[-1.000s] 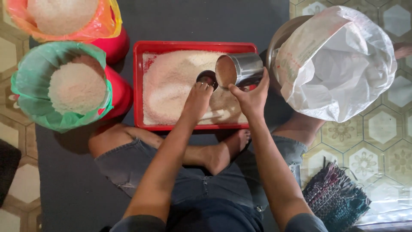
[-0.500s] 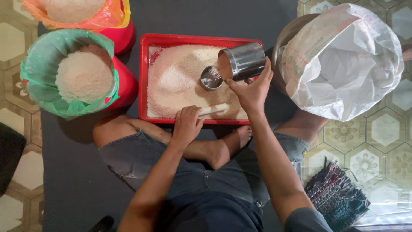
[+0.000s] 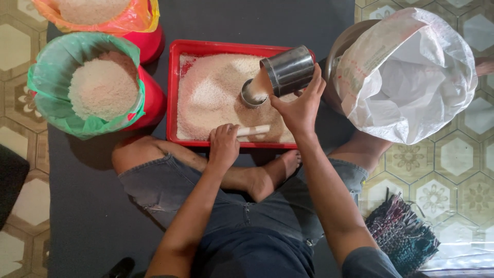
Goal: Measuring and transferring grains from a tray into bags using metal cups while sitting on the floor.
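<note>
- The right hand (image 3: 300, 108) wraps around a shiny cylindrical steel cup (image 3: 288, 70), tilted mouth-down — pale rice grains spill into a smaller round steel cup (image 3: 252, 95) sunk in the rice.
- The left hand (image 3: 224, 145) closes on a smooth, pale wooden stick (image 3: 253, 131) lying at the near rim.
- Both cups sit over the red rectangular plastic tray (image 3: 216, 47) — heaped with grainy white rice.
- A crinkled white woven sack (image 3: 411, 77) stands open beside it.

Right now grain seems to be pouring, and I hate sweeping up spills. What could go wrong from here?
The right hand tips the large steel can over a small steel cup in the red tray. The narrow cup could overflow, though grain would likely land in the tray. The left hand holds a pale stick at the tray's near rim; a sweep there might flick grain onto the dark mat.
</note>
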